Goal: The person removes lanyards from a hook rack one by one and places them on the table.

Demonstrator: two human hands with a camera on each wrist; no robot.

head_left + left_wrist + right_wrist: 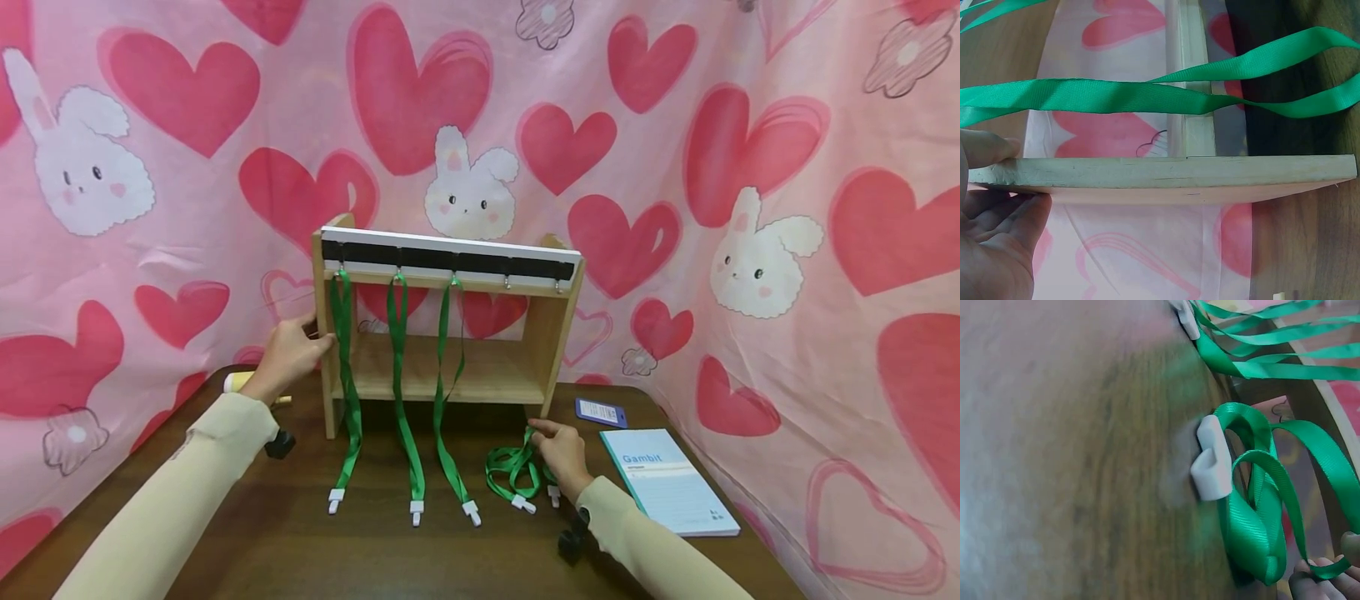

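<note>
My left hand [291, 357] grips the left side panel [1166, 172] of a wooden rack, thumb on one face and fingers on the other. Three green lanyards hang from hooks on the rack's black strip [480, 260], each with a white clip at its lower end. Two more hooks on the right [533, 284] carry nothing. Low at the rack's right leg, my right hand [564, 457] pinches a green lanyard [1257, 534] between thumb and fingers. Its loops lie gathered on the table beside a white clip [1213, 465]. Another white clip [553, 496] shows just under the right hand.
A white and teal Gambit notebook [671, 483] lies to the right, with a blue badge holder [601, 412] behind it. Something yellow and white [238, 382] stands behind my left wrist. A pink heart-print cloth [480, 100] hangs behind the brown table [300, 533].
</note>
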